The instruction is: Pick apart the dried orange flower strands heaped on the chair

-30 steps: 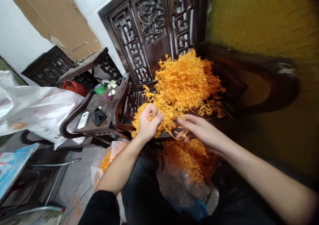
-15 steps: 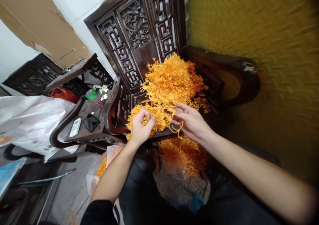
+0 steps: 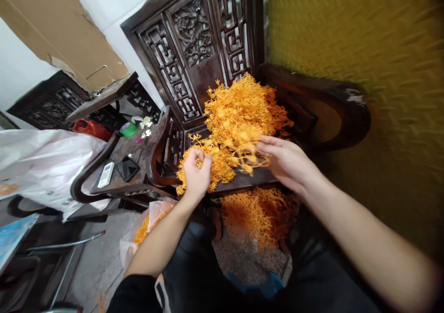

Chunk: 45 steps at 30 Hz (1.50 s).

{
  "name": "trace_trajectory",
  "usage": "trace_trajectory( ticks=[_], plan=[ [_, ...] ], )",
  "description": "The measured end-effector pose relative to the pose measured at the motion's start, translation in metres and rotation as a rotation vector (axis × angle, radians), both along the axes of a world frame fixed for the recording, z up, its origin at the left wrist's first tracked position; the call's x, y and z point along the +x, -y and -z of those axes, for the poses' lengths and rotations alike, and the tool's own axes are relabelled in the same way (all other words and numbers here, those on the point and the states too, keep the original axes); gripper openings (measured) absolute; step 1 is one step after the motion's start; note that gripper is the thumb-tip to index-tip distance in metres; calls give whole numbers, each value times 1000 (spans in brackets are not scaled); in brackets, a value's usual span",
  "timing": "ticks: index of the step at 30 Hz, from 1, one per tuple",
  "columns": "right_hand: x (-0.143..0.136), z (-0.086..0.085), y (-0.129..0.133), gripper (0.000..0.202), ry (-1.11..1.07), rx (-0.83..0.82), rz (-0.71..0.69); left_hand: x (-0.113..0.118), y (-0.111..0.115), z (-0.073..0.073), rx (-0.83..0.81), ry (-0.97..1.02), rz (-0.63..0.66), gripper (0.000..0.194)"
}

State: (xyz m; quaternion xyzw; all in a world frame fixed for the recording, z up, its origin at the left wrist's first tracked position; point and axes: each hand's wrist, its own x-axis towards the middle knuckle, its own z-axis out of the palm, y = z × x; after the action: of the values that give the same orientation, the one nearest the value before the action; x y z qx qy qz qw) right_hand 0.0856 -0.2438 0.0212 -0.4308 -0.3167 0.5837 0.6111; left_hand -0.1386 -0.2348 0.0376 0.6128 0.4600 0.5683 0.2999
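Observation:
My left hand (image 3: 197, 173) is closed in a pinch at the front left of a pile of orange branching sprigs (image 3: 243, 107). A loose orange sprig (image 3: 248, 155) stretches between my two hands, smeared by motion. Its stem seems to run to my left fingers, though the pinch itself is hidden. On the other side, my right hand (image 3: 289, 162) has its fingers stretched out, the fingertips touching the ends of that sprig; its thumb is hidden. Most of the pile rests on the seat of a dark carved wooden chair (image 3: 253, 180).
More orange sprigs (image 3: 258, 216) lie below the seat edge. A plastic bag (image 3: 161, 206) with orange pieces stands on the floor at left. The side table (image 3: 135, 181) carries a black item (image 3: 127, 168) and a white device (image 3: 106, 174). A yellow textured panel (image 3: 354, 31) stands at right.
My right hand has moved to the right, away from my left hand, and the loose sprig ends have shifted right with it. My left hand stays pinched in nearly the same place.

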Motion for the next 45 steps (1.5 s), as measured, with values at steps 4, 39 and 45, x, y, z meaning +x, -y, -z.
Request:
trace_trajectory(
  ticks=[4,39,45],
  plan=[
    [10,0,6,40,426,175,294,-12,2,-5,284,-265,16,32],
    [-31,-11,6,42,53,130,-334,-14,8,-16,-83,-290,383,33],
    [-41,-11,16,55,311,184,-83,-13,1,-17,41,-390,188,35]
  ],
)
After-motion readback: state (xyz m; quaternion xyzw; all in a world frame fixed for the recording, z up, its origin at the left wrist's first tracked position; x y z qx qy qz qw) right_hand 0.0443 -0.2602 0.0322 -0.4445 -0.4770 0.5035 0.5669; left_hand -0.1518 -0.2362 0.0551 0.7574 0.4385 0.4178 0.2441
